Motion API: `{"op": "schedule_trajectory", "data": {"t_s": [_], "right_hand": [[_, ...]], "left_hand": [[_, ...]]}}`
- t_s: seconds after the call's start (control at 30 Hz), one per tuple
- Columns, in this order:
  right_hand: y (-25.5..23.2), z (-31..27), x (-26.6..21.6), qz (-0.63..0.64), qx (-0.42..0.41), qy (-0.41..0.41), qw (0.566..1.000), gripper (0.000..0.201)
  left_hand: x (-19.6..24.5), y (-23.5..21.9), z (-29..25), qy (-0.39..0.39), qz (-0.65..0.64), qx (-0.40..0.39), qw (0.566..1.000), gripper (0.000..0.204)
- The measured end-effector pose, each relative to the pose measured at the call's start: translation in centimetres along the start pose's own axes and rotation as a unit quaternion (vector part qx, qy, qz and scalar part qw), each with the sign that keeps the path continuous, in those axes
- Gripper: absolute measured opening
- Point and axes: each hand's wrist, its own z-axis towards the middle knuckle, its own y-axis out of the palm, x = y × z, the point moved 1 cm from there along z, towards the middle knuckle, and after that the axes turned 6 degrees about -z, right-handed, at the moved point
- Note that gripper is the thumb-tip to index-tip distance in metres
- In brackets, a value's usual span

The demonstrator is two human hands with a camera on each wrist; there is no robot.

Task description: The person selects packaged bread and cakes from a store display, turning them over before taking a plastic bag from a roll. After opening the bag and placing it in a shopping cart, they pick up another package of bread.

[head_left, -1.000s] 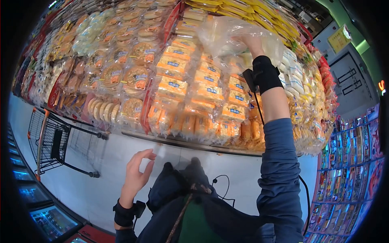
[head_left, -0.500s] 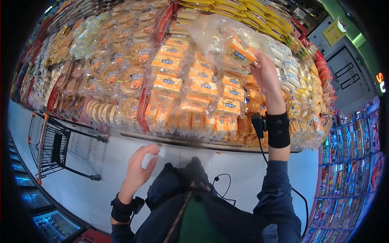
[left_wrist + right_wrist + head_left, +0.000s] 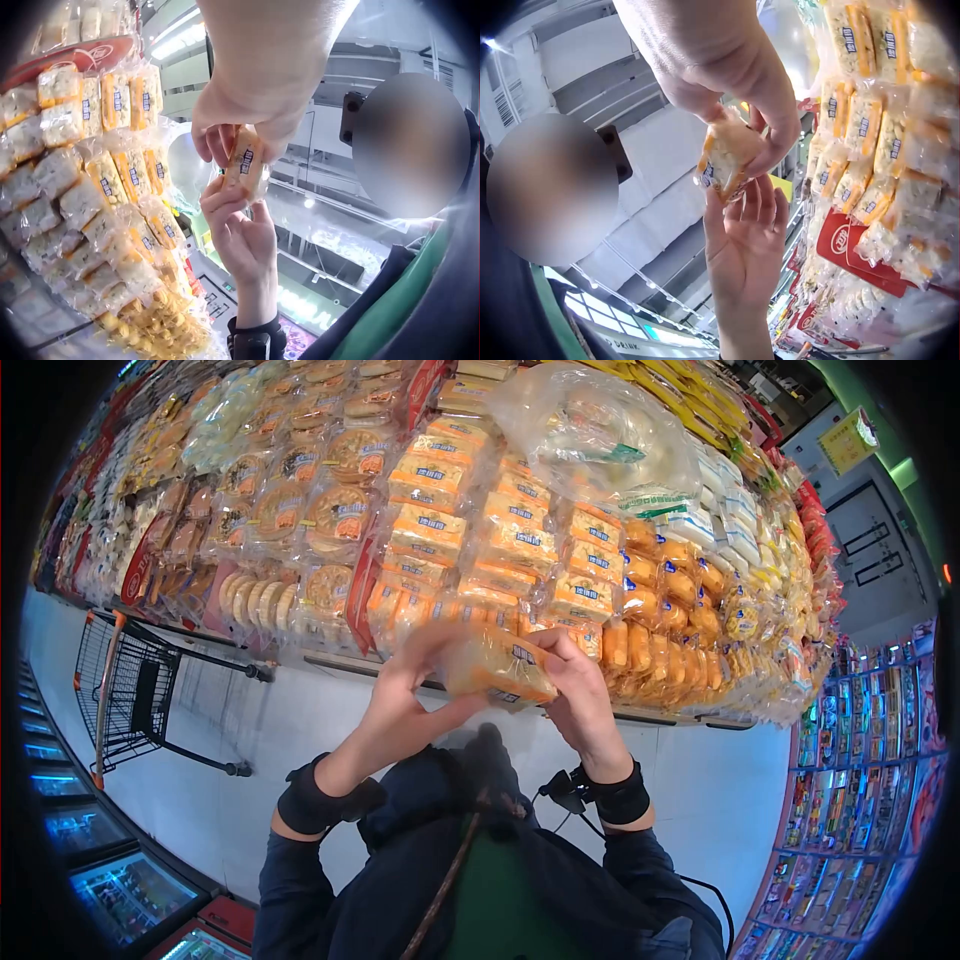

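In front of my body, both hands hold one small wrapped snack packet, clear with orange edges and a blue label. My left hand has its thumb on the near side and its fingers behind, blurred in the head view. My right hand pinches the packet's right end; in the right wrist view, thumb and fingers close on the packet. The left wrist view shows the packet between both hands. Rows of similar orange packets lie on the display beyond.
A clear plastic bag with green print lies on top of the display, contents showing through. Round wrapped pastries fill its left side, small golden cakes its right. A shopping cart stands at left on the floor; shelves are at right.
My right hand has come back from the plastic bag with a packet, down towards my body. My left hand has risen from in front of my body and taken hold of the packet too.
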Motion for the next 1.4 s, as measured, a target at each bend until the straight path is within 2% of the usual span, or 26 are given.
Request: {"op": "schedule_trajectory", "data": {"t_s": [0.03,0.07,0.1,0.17,0.2,0.3,0.37,0.47,0.57,0.6,0.7,0.8,0.87,1.0,1.1,1.17,1.3,1.4], "right_hand": [[0.5,-0.2,0.1,0.018,-0.003,0.017,1.0,0.032],[0.3,-0.5,0.1,0.04,-0.051,0.045,0.997,0.033],[0.2,-0.8,0.2,0.062,-0.099,0.073,0.991,0.035],[0.0,-0.9,0.8,0.084,-0.124,0.103,0.983,0.037],[-0.2,-0.9,1.2,0.094,-0.136,0.118,0.979,0.039],[-0.7,-0.6,2.7,0.03,-0.079,0.107,0.991,0.038],[-0.2,-0.6,2.3,-0.027,-0.075,0.069,0.994,0.038],[0.1,-0.6,1.9,-0.076,-0.083,0.033,0.993,0.041],[0.0,-0.5,2.8,-0.039,-0.079,0.022,0.996,0.046],[0.2,-0.3,3.0,-0.016,-0.073,0.02,0.997,0.047],[1.2,0.1,2.0,0.177,-0.075,0.001,0.981,0.054],[1.5,0.1,2.9,0.195,-0.044,-0.053,0.978,0.061],[1.2,-0.3,4.2,0.161,-0.036,-0.028,0.986,0.064],[1.1,-0.5,4.6,0.11,-0.03,-0.037,0.993,0.062],[0.6,-0.3,2.9,0.212,-0.037,-0.065,0.974,0.058],[0.1,-0.2,2.1,0.17,-0.046,-0.087,0.981,0.055],[-1.0,-0.2,2.2,0.079,-0.066,-0.09,0.991,0.048],[-1.0,-0.2,2.4,0.075,-0.056,-0.09,0.992,0.042]], "left_hand": [[-0.2,0.1,0.0,-0.044,-0.072,0.008,0.996,0.058],[-0.3,0.1,-0.2,-0.088,-0.144,0.017,0.986,0.057],[-0.5,0.1,-0.2,-0.116,-0.171,0.015,0.978,0.056],[-0.7,0.0,-0.3,-0.171,-0.225,0.01,0.959,0.053],[-0.7,0.0,-0.3,-0.174,-0.217,0.007,0.961,0.052],[-0.6,0.0,-0.5,-0.178,-0.195,-0.001,0.964,0.051],[-0.8,-0.1,-0.6,-0.175,-0.184,-0.005,0.967,0.052],[-0.9,-0.2,-0.2,-0.104,-0.115,-0.044,0.987,0.052],[-0.2,0.4,-0.1,-0.125,-0.178,0.016,0.976,0.055],[-0.1,0.5,-0.1,-0.092,-0.129,0.007,0.987,0.058],[0.1,0.7,-0.2,0.0,0.015,-0.012,1.0,0.065],[0.0,0.9,-0.4,0.065,0.142,-0.016,0.988,0.067],[-0.1,1.0,-0.2,0.103,0.22,-0.021,0.97,0.067],[-0.9,0.8,-0.5,0.134,0.234,0.0,0.963,0.063],[-0.3,0.1,-0.5,0.134,0.243,0.006,0.961,0.06],[-0.1,-0.6,-0.6,0.106,0.238,-0.005,0.965,0.059],[-0.6,-1.2,-0.8,0.119,0.244,-0.009,0.962,0.059],[-0.7,-1.3,-0.9,0.111,0.243,-0.011,0.964,0.059]]}}
